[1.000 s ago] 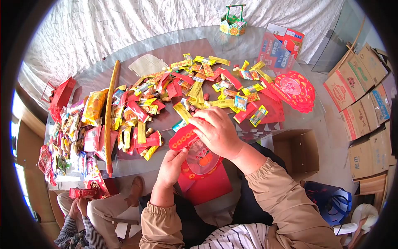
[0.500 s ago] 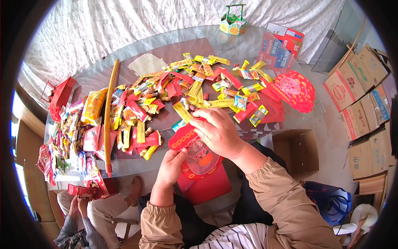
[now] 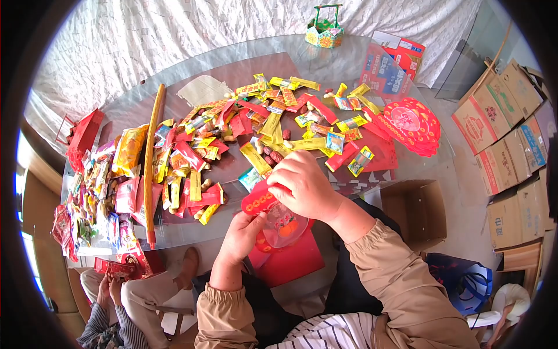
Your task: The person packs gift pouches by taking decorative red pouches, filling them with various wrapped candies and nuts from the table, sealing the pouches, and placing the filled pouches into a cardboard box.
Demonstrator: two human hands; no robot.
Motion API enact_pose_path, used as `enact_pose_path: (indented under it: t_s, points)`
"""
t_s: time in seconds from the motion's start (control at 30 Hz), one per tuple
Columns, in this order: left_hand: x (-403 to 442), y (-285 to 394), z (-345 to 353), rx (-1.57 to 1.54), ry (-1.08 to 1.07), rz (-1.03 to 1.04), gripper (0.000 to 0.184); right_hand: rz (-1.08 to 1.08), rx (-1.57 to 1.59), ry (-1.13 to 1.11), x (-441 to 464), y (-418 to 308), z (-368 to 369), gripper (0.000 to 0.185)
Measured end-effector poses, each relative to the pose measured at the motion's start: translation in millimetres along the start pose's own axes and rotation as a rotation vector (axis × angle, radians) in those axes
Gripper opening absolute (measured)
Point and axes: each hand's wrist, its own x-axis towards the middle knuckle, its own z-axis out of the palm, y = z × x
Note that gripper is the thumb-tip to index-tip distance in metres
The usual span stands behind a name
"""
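Over my lap I hold a red scalloped card piece [image 3: 289, 225] with a clear round window and an orange print. My left hand [image 3: 241, 235] pinches its left edge, thumb on top. My right hand [image 3: 303, 185] is closed at its upper edge, fingertips bent together against the red rim; whether anything small is between them is hidden. Just beyond my right fingers lie dark red dates [image 3: 273, 156], a yellow snack stick [image 3: 254, 157] and a light blue packet [image 3: 250, 178] at the table's near edge.
Candies and red packets [image 3: 244, 122] cover the glass table [image 3: 256, 52]. A yellow rod [image 3: 154, 163] divides off another heap. Similar red scalloped pieces [image 3: 411, 127] are stacked right. An open carton [image 3: 415, 215] stands below. At lower left, another person's hands [image 3: 108, 288] hold a red box.
My right hand has shifted slightly down, its fingers more curled at the red piece's rim. More of the dates shows beyond it. My left hand has moved slightly right.
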Motion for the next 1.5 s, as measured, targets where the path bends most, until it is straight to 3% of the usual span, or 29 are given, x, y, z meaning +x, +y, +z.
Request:
enact_pose_path:
  t_s: [0.17,0.27,0.37,0.47,0.7,0.9,1.03,1.13,1.23,1.33,1.5]
  points:
    - [1.9,-3.0,0.1,0.085,0.065,0.033,0.022,-0.070,-0.008,-0.045,-0.1,0.1,-4.6,0.014]
    - [0.7,-3.2,-0.2,0.197,0.112,0.022,0.020,-0.061,-0.010,-0.181,-1.5,0.4,-8.0,0.012]
    - [-4.0,11.2,1.9,0.367,0.177,-0.009,0.020,-0.044,-0.018,-0.115,-5.4,5.8,-2.0,0.010]
    - [-8.5,18.0,4.6,0.382,0.304,0.002,0.021,0.139,0.068,-0.147,-7.0,13.4,-5.8,0.012]
    - [-13.5,11.9,-7.3,0.266,0.530,0.087,0.018,0.341,0.271,-0.172,-13.9,15.9,-10.0,0.028]
    - [-18.2,5.5,-18.4,0.227,0.536,0.125,0.012,0.428,0.812,-0.177,-18.3,22.9,-11.4,0.036]
    - [-18.9,5.8,-22.0,0.199,0.617,0.191,0.009,0.595,1.045,-0.268,-23.4,21.1,-19.2,0.035]
    - [-19.8,8.5,-25.8,0.189,0.684,0.261,0.012,0.579,1.174,-0.305,-26.4,24.4,-20.1,0.040]
    - [-21.8,22.2,-16.0,0.047,0.672,0.307,0.013,0.634,1.202,-0.212,-27.6,21.2,-24.4,0.033]
    - [-23.8,41.7,6.2,-0.218,0.569,0.166,0.013,0.636,1.335,-0.143,-34.1,28.1,-19.6,0.030]
    - [-19.7,17.5,-0.5,-0.072,0.509,0.138,0.013,0.623,1.539,-0.114,-35.0,22.8,-17.8,0.026]
